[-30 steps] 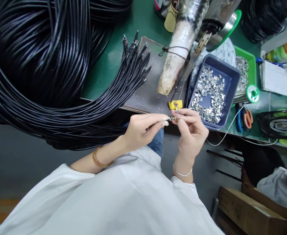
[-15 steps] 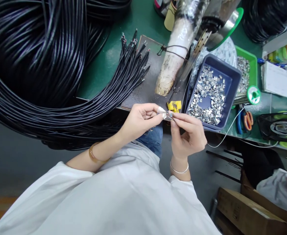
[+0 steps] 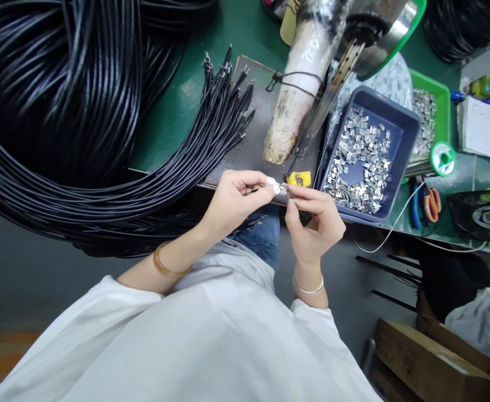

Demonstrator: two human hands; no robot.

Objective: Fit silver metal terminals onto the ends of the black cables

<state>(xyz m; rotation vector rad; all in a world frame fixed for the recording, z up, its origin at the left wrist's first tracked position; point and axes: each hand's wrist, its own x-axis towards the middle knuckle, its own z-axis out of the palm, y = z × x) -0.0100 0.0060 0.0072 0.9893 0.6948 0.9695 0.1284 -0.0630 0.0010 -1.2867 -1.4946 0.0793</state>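
Note:
Over the table's front edge, my left hand (image 3: 240,198) pinches a small silvery metal connector (image 3: 284,187) between thumb and forefinger, whose tips are wrapped in white tape. My right hand (image 3: 315,223) meets it from the other side, its forefinger tip touching the piece. The right thumb sits a little below, with a thin dark strip near it that I cannot make out. Just behind the fingertips lies a yellow piece (image 3: 299,178). To the right, a blue bin (image 3: 399,125) holds many similar small metal pieces.
A bundle of black cables (image 3: 173,178) with stripped ends sweeps in from the left. A plastic-wrapped white tube (image 3: 289,106) points toward my hands. Right of the blue bin are a green tray (image 3: 441,106), a solder spool (image 3: 442,159) and orange-handled pliers (image 3: 431,204). A person's sleeve (image 3: 481,318) shows at lower right.
Both hands have risen slightly, and the fingertips have shifted a little left. My right thumb has come away from the metal piece, while the forefinger still touches it. The view has turned slightly.

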